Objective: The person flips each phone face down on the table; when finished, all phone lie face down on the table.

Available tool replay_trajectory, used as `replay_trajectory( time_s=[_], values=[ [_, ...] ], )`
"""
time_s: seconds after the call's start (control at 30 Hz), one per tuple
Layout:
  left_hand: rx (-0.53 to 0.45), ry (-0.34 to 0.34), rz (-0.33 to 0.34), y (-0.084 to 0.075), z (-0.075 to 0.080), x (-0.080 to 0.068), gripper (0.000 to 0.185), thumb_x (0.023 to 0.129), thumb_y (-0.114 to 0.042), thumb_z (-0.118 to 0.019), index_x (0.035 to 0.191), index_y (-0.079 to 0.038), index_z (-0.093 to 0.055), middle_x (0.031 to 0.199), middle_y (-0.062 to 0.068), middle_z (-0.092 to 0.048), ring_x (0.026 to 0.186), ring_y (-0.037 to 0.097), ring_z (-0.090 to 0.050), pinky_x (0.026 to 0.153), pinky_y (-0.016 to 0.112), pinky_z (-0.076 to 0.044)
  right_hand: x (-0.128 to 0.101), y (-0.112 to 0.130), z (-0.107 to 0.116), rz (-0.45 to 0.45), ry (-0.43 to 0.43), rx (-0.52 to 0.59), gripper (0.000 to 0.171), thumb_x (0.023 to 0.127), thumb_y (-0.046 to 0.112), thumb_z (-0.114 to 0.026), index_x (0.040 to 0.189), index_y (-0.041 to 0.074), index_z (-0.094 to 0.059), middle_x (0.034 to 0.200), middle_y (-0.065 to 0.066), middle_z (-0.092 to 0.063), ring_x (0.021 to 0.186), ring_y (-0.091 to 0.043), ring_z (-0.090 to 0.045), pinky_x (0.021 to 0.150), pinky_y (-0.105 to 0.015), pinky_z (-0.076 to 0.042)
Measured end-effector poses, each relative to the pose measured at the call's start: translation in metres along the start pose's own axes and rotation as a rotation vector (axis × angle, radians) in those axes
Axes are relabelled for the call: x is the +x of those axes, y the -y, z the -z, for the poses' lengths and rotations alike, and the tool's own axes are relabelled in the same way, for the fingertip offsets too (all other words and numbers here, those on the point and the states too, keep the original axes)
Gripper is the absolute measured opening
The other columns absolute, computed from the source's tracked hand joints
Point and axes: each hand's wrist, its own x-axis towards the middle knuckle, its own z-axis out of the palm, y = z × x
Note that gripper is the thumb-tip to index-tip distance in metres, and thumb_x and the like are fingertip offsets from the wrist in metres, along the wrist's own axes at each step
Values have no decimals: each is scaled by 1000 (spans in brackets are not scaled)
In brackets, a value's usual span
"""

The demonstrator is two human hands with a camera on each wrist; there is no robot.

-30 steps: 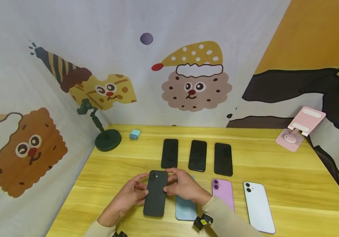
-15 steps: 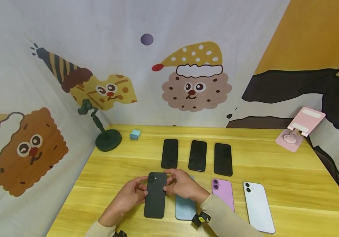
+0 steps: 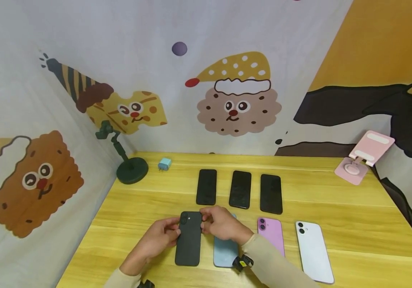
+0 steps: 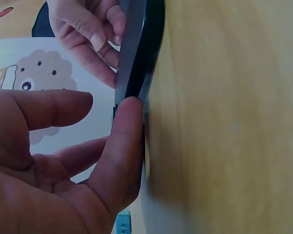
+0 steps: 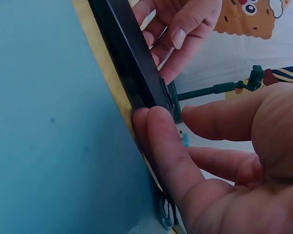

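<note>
A black phone [image 3: 188, 245] lies back up, its twin cameras at the far left corner. My left hand [image 3: 158, 239] touches its left side with the fingertips; the left wrist view shows a fingertip [image 4: 126, 117] on the edge and the raised thumb apart from it. From the other side, my right hand [image 3: 224, 225] reaches over a blue phone [image 3: 225, 253], partly hiding it. Two of its fingertips [image 5: 161, 119] rest against the black phone's right edge, thumb lifted off. To the right lie a pink phone [image 3: 271, 234], partly under the sleeve, and a white phone [image 3: 313, 249].
Beyond the hands, three phones lie screen up: left [image 3: 206, 187], middle [image 3: 240, 189] and right [image 3: 271, 194]. A dark green stand [image 3: 132, 171] and a light blue charger plug [image 3: 164, 163] are at the back left. At the far right is a pink phone holder [image 3: 352, 169].
The black phone has slid slightly toward me, with both hands following along its sides. The other phones stay where they were.
</note>
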Motion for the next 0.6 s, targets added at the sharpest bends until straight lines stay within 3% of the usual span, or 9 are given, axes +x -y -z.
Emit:
replay_trajectory(
  time_s=[0.6],
  values=[
    [20, 21, 27, -4, 2, -1, 53, 107, -17, -62, 150, 11, -50, 127, 20, -65, 114, 29, -69, 86, 46, -64, -5, 2, 6, -29, 19, 136, 54, 98, 9, -70, 146, -10, -55, 115, -13, -68, 97, -18, -69, 76, -25, -57]
  ],
)
